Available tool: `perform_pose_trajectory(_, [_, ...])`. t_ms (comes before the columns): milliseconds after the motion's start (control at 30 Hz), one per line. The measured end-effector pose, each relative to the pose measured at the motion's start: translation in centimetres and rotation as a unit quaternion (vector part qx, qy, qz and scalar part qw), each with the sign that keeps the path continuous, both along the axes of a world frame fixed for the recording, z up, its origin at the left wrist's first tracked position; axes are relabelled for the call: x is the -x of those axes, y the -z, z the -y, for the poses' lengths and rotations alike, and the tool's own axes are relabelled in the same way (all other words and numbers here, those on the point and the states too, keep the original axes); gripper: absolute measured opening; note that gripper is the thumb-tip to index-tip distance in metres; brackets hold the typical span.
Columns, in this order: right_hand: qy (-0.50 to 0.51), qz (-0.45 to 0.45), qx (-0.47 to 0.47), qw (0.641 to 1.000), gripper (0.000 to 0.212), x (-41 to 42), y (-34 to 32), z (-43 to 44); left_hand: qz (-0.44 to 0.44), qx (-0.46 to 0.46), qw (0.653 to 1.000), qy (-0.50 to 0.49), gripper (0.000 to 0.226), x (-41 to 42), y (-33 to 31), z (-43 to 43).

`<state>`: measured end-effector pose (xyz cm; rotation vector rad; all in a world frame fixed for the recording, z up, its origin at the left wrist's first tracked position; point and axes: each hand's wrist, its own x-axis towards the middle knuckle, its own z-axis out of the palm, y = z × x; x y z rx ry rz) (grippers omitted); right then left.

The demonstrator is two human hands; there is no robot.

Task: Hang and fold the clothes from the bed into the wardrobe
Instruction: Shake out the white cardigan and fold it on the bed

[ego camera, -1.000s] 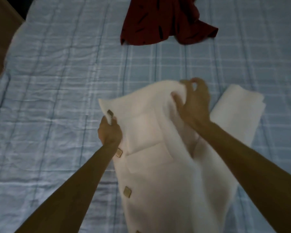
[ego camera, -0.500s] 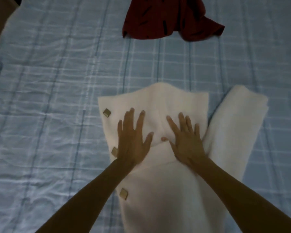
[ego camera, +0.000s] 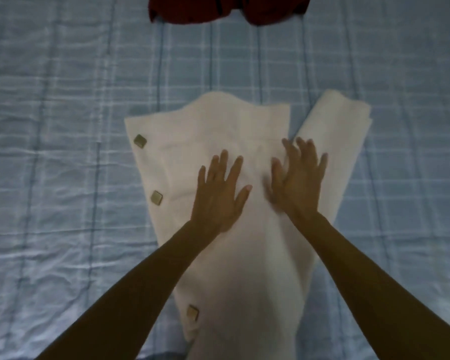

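Both grips are flat and spread, fingers straight, clamped on nothing. Left grip (ego camera: 218, 196) and right grip (ego camera: 298, 183) press palms down, side by side, on the white jacket (ego camera: 211, 126). The right one is blurred, so contact there is hard to read. The jacket lies on the bed (ego camera: 63, 152), directly under both grips.

Risks, my read:
- Fabric looks thick and springy. If the palms lift, the folded flap under them may pop open.
- The sleeve (ego camera: 335, 126) sticks out just right of the right grip, not tucked. Fold now and it drags or bunches.
- 3 square buttons (ego camera: 156, 198) run along the edge left of the left grip. A fold across 1 leaves a lump and a crooked stack.
- The bed is wrinkled, so sliding palms could shift the whole piece instead of flattening it.
- The red garment (ego camera: 226, 9) lies well beyond the fingertips, apart. No snag risk.

Orientation: the long axis runs from under the forearms straight out past the fingertips. The wide end is the far one, the narrow end sits toward the elbows. Cannot tell collar from hem. The sleeve angles off far-right.
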<state>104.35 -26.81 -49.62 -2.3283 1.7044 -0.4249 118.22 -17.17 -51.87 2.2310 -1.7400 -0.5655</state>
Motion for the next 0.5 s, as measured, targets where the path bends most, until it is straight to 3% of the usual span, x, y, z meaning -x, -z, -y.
perform_pose_trajectory(67, [0.175,0.053,-0.064,0.981,0.055,3.3,0.1,0.3,0.006,-0.042,0.998,0.035,0.068,1.9,0.6,-0.4])
perform_pose_trajectory(167, [0.387,0.150,-0.260,0.872,0.085,6.3,0.9,-0.3,0.044,-0.109,0.993,0.028,0.070,3.1,2.6,-0.1])
perform_pose_trajectory(267, [0.381,0.158,-0.303,0.859,0.098,7.3,1.6,-0.7,0.077,-0.105,0.991,0.017,0.075,3.7,3.6,0.4])
perform_pose_trajectory(400, [0.429,0.317,-0.296,0.792,0.064,8.5,0.4,-0.2,0.099,-0.123,0.987,0.014,0.072,4.4,3.0,0.7])
perform_pose_trajectory(500, [0.396,0.342,-0.195,0.830,0.045,9.4,-2.9,-1.0,0.099,-0.148,0.984,0.009,0.064,4.9,2.5,1.1])
